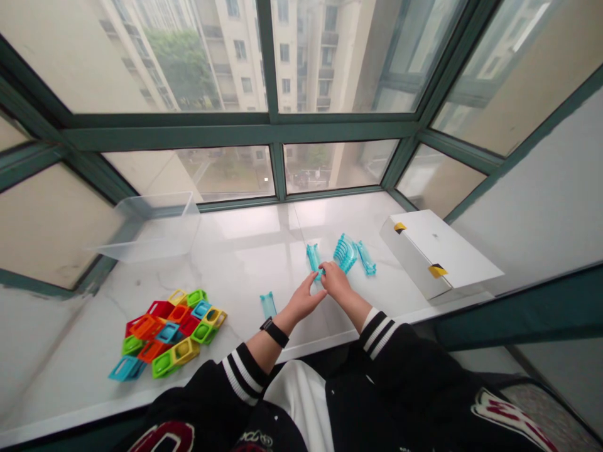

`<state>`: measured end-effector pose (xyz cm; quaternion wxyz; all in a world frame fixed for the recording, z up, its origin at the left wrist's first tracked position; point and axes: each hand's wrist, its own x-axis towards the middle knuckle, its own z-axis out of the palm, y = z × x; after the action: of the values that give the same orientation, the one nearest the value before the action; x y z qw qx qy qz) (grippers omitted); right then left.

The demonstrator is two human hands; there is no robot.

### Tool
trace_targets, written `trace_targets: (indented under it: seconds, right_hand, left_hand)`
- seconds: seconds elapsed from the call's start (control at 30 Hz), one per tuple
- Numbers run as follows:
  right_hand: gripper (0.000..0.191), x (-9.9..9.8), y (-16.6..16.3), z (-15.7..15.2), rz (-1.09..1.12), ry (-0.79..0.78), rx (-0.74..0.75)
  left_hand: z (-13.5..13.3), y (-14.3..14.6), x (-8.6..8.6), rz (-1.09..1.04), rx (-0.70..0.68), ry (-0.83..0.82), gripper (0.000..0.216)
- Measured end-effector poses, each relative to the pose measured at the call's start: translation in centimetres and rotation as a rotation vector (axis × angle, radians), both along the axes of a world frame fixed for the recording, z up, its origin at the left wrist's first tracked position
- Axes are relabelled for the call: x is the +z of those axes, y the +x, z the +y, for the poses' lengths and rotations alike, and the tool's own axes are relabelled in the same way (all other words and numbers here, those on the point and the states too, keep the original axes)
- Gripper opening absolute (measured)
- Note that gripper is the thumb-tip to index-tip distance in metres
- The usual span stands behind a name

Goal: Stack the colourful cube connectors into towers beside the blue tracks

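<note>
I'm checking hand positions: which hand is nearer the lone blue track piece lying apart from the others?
Left. The left hand lies just right of the lone blue track piece, not touching; the right hand is farther right, at the other blue pieces.

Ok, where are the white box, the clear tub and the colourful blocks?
white box [443,246], head view, its top face.
clear tub [151,246], head view, its front wall.
colourful blocks [172,329], head view, middle of the pile.

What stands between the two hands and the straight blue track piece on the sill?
Nothing visible: the left hand and the right hand both touch the straight blue track piece; the curved blue pieces lie to its right.
</note>
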<state>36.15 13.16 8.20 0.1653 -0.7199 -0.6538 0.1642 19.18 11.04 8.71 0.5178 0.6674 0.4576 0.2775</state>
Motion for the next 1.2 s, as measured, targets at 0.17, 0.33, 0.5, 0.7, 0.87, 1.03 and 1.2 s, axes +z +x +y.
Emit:
trace_targets:
  seconds: [0.17, 0.33, 0.5, 0.7, 0.87, 1.03, 1.2]
  right_hand:
    - [0.036, 0.1, 0.1, 0.3, 0.001, -0.006, 0.002]
    - [0.037, -0.2, 0.2, 0.5, 0.003, 0.01, -0.003]
    - [0.038, -0.8, 0.2, 0.6, 0.0, 0.035, -0.016]
    - [0.038, -1.3, 0.3, 0.5, 0.018, 0.045, -0.014]
    - [0.038, -1.5, 0.4, 0.4, 0.024, 0.055, -0.002]
    - [0.036, -1.5, 0.6, 0.2, 0.027, 0.067, 0.009]
    - [0.042, -1.5, 0.6, -0.4, 0.03, 0.082, 0.024]
  left_hand:
    - [0.2, 0.1, -0.2, -0.008, 0.008, -0.008, 0.078]
    - [0.4, 0.4, -0.5, -0.019, 0.019, -0.028, 0.078]
    - [0.5, 0.5, -0.8, -0.013, 0.013, -0.031, 0.078]
    - [0.4, 0.7, -1.0, 0.006, -0.001, -0.024, 0.08]
    - [0.5, 0.8, -1.2, 0.018, -0.003, -0.021, 0.079]
    - [0.5, 0.6, -1.5, 0.016, 0.005, -0.027, 0.079]
    - [0.4, 0.2, -1.5, 0.015, 0.005, -0.03, 0.077]
